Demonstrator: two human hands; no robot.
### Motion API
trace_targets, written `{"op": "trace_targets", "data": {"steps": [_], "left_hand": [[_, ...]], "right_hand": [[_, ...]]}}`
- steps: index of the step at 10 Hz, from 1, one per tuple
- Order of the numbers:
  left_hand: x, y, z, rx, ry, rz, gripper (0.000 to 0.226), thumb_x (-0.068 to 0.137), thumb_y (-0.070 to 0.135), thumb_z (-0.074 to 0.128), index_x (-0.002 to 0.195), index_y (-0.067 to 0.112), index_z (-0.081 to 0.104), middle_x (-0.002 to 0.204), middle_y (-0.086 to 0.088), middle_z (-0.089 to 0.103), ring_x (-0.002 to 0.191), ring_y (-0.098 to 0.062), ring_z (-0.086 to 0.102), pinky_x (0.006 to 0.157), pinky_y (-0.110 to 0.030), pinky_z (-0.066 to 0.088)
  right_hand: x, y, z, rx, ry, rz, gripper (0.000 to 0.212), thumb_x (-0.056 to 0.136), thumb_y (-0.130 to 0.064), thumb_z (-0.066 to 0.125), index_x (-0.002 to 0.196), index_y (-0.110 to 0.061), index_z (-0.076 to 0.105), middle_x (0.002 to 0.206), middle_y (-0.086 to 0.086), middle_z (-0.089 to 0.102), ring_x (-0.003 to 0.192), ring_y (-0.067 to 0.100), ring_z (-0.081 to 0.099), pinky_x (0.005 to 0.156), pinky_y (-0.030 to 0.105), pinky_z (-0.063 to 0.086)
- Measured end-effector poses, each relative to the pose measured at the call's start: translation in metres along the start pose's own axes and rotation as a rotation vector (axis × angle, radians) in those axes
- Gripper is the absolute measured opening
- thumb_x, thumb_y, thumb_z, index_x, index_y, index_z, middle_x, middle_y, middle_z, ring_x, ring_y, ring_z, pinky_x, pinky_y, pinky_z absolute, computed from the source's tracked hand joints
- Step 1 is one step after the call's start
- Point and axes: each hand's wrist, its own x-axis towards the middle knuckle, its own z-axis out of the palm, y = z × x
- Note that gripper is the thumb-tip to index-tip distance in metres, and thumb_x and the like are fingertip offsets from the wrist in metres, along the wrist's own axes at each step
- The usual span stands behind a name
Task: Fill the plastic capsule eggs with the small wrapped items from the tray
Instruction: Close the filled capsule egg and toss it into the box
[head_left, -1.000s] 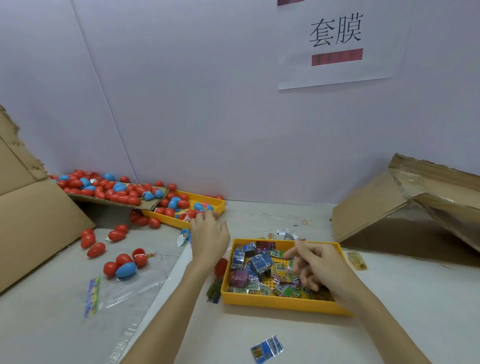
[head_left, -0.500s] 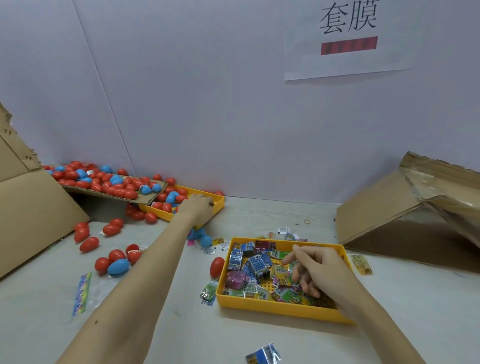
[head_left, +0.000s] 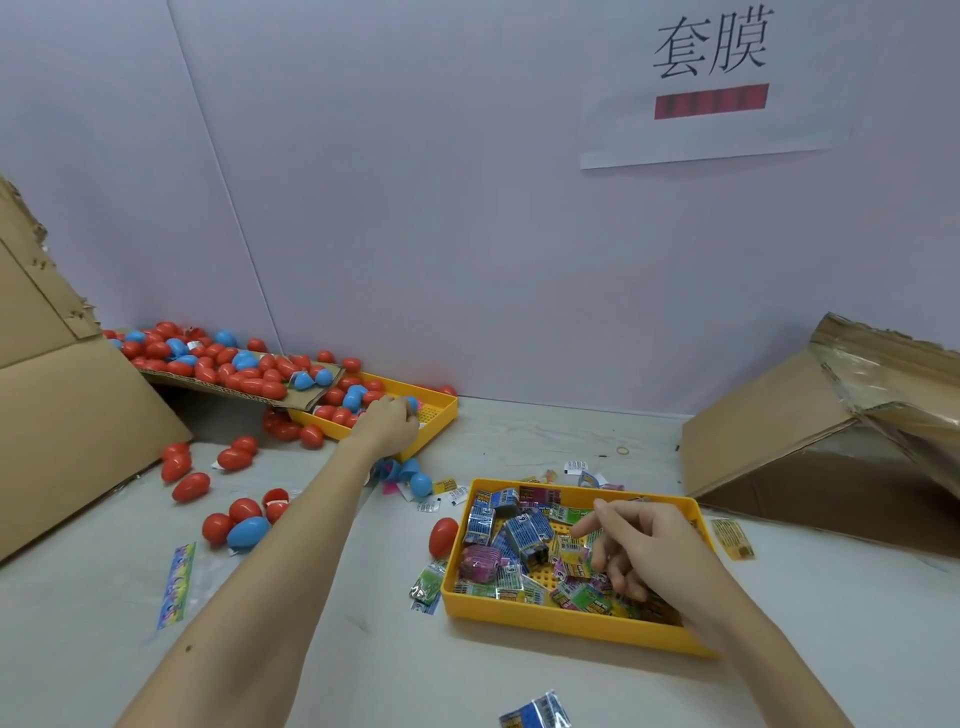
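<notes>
Yellow tray (head_left: 571, 621) edge, right hand (head_left: 657, 551) inside

A pale table (head_left: 519, 431) is seen; yellow trays (head_left: 571, 621) lie at five and eleven o'clock, loose capsule eggs (head_left: 191, 486) at nine.

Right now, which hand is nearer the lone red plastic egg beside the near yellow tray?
Right. The right hand hovers inside that tray, beside the egg; the left hand reaches into the far tray.

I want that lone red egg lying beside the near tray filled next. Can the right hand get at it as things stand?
Probably yes. The red egg lies in the open against the near tray's left wall, nothing on it. The right hand hovers over the tray's packets and would only have to cross the wall.
</notes>
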Motion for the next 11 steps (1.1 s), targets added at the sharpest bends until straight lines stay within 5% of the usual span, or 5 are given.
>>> {"op": "trace_targets", "data": {"steps": [1,3,6,8,11], "left_hand": [[-0.005,0.002,0.001,0.016,0.106,0.033,0.021,0.104,0.019,0.046,0.099,0.009,0.064,0.113,-0.015,0.059,0.092,-0.025,0.056,0.079,-0.036,0.052],[0.000,0.003,0.001,-0.021,0.034,0.071,0.034,0.100,0.010,0.050,0.131,0.016,0.060,0.153,-0.013,0.038,0.137,-0.032,0.042,0.111,-0.041,0.043],[-0.010,0.015,-0.001,0.096,0.211,0.199,0.033,0.103,0.008,0.049,0.131,0.009,0.066,0.136,-0.015,0.052,0.116,-0.029,0.055,0.097,-0.036,0.050],[-0.091,0.069,-0.004,-0.470,0.478,0.376,0.029,0.092,0.018,0.073,0.116,0.015,0.057,0.110,-0.002,0.053,0.085,-0.006,0.054,0.076,-0.012,0.047],[-0.187,0.108,0.016,-0.726,0.144,0.452,0.035,0.090,0.040,0.072,0.106,0.038,0.040,0.091,0.019,0.065,0.084,-0.008,0.064,0.072,-0.020,0.055]], "right_hand": [[0.000,0.000,0.000,0.003,-0.001,0.002,0.035,0.106,-0.025,0.050,0.094,-0.005,0.075,0.065,0.010,0.066,0.045,0.015,0.052,0.039,0.021,0.039],[0.001,0.001,-0.001,0.009,-0.008,0.006,0.034,0.106,-0.025,0.051,0.093,-0.006,0.075,0.066,0.010,0.067,0.046,0.016,0.053,0.039,0.020,0.038],[0.002,0.001,-0.001,0.005,-0.015,0.006,0.034,0.106,-0.026,0.051,0.093,-0.006,0.076,0.067,0.011,0.068,0.046,0.015,0.053,0.039,0.020,0.039],[-0.002,-0.001,0.003,-0.128,0.062,-0.071,0.016,0.103,-0.018,0.059,0.095,-0.013,0.073,0.064,0.007,0.069,0.045,0.015,0.055,0.040,0.020,0.040],[-0.011,-0.009,0.017,-0.854,0.119,-0.207,0.039,0.087,-0.046,0.076,0.123,-0.032,0.070,0.082,-0.021,0.050,0.075,-0.006,0.048,0.058,0.009,0.035]]}}
